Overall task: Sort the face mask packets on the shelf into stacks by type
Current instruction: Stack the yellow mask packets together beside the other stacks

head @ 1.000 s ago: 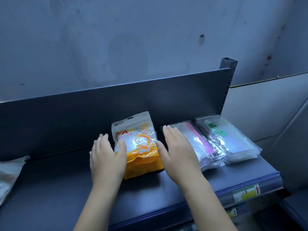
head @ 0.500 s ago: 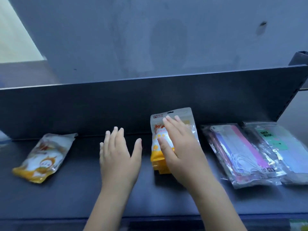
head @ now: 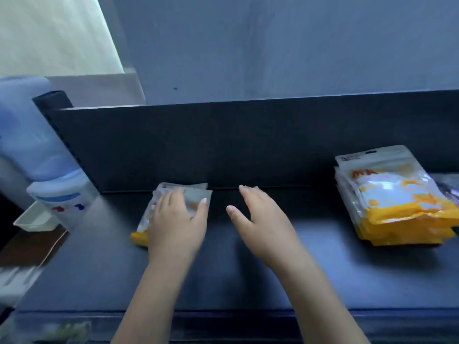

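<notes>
A single orange-and-white mask packet (head: pixel 196 194) lies flat on the dark shelf (head: pixel 248 276) near its back panel. My left hand (head: pixel 177 220) lies flat on top of it with fingers spread and covers most of it. My right hand (head: pixel 258 219) hovers open just to the right of that packet, holding nothing. At the right end of the shelf stands a stack of orange-and-white mask packets (head: pixel 395 197). The edge of a clear packet (head: pixel 450 187) shows behind the stack at the frame's right border.
The shelf's upright back panel (head: pixel 248 142) runs behind the packets. A water dispenser with a blue bottle (head: pixel 37 155) stands left of the shelf end. A pale wall rises behind.
The view has swung left. My left hand moved left onto the single orange packet, and my right hand left the orange stack and followed to the middle of the shelf.
</notes>
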Available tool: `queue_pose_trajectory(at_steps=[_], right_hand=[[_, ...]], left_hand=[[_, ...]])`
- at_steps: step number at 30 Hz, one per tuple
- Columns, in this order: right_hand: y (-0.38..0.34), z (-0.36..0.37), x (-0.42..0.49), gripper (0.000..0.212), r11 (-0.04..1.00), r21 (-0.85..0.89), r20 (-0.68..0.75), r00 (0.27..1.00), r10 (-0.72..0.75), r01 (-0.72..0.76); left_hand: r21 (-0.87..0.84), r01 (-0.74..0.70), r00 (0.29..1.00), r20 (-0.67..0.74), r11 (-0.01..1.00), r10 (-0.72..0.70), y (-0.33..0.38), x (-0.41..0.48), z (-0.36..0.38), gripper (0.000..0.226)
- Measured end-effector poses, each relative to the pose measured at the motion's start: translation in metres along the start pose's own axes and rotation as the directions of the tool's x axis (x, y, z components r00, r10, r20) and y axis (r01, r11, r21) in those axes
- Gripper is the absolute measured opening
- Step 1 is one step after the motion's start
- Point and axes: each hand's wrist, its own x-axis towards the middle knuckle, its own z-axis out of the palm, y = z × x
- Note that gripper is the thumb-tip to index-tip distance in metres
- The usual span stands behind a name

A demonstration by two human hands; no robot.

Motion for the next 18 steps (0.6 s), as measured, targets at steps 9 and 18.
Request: queue_pose_trajectory(at_steps=[9,18], right_hand=[[-0.083,0.119,0.034,0.089,0.946,-0.014,0.044,0.945,0.325,-0.325],[-0.124,0.134,0.032,0.082,0.812,0.484,-0.128,0.892,0.434,-0.326]], left_hand=[[-0.187,0.272,0.908,0.376,0.944,-0.187,-0.132,0.07,-0.06,0.066],[-0.556,0.573,0.769,0.618,0.602,-0.161,-0.165,0.083,-0.068,0.049]])
